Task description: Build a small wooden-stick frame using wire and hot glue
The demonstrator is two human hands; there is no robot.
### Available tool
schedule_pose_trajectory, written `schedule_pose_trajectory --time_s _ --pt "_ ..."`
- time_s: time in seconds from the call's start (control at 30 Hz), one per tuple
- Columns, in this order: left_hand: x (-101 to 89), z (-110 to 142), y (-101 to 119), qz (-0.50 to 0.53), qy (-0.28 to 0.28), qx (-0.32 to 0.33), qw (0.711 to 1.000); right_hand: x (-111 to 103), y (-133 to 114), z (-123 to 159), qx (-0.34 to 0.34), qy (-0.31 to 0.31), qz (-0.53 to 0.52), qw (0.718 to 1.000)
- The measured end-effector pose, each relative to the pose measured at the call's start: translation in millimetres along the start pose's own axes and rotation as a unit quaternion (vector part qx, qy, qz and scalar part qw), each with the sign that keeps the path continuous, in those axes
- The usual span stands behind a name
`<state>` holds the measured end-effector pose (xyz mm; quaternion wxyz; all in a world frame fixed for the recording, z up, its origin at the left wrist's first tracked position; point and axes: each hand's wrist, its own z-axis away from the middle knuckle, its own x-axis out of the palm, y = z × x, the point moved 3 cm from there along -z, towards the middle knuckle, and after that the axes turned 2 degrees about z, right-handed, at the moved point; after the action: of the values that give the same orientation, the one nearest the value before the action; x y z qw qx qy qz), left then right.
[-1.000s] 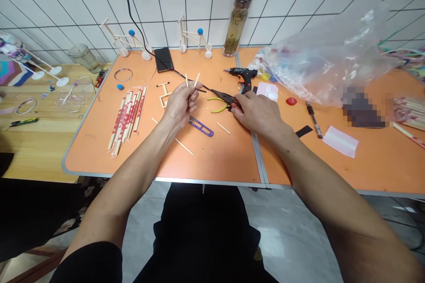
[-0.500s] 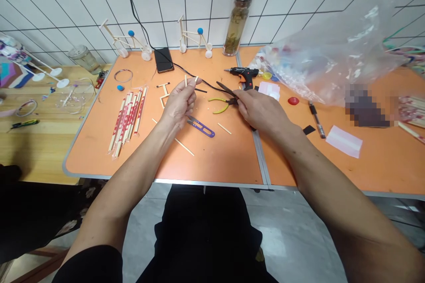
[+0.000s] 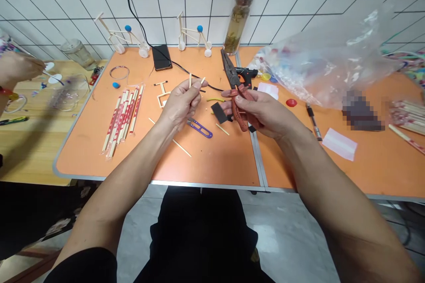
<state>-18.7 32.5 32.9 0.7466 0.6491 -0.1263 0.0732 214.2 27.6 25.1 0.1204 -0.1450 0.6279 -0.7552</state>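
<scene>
Far left: co-worker's hand (image 3: pixel 21 68) newly in view above wooden table (image 3: pixel 33 159), holding thin item. Left hand (image 3: pixel 181 104): much as before, pinching two thin sticks (image 3: pixel 190 80) over orange table (image 3: pixel 226 163); purple snips (image 3: pixel 201 128) just beside. Black piece (image 3: pixel 219 112) near right fingertips; whether held, cannot tell. Right hand (image 3: pixel 262 108): grasping red-handled pliers (image 3: pixel 235 86), now swung nose toward wall, handles exposed. Likely meaning: grip being readjusted; pliers near sticks, apart from them.
</scene>
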Motion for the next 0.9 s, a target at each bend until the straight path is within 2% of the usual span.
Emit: schedule_pose_trajectory --time_s 0.1,0.27,0.5,0.63,0.77,0.83,0.9 --pt "3.1 2.7 0.6 -0.002 -0.019 0.013 1.0 0.7 3.3 1.1 -0.011 0.015 0.08 0.997" --pt "6.8 4.9 -0.1 -0.015 -0.028 0.018 0.999 0.3 3.4 0.3 -0.019 0.017 0.091 0.996" --pt "12.4 9.7 1.7 -0.029 -0.039 0.024 0.999 14.0 -6.1 6.1 -0.076 -0.013 0.185 0.98" --pt "13.0 8.9 -0.5 -0.014 -0.053 0.036 0.998 21.9 -7.8 9.1 -0.113 0.01 0.285 0.952" --pt "12.6 7.0 -3.3 -0.009 -0.058 0.043 0.997 24.3 -10.7 11.1 -0.155 0.06 0.402 0.9" --pt "12.4 7.0 -4.4 -0.016 -0.054 0.039 0.998 24.8 -11.6 11.4 -0.178 0.065 0.434 0.881" --pt "12.4 7.6 -4.9 -0.022 -0.048 0.032 0.998 25.0 -10.7 10.8 -0.191 0.06 0.443 0.874"
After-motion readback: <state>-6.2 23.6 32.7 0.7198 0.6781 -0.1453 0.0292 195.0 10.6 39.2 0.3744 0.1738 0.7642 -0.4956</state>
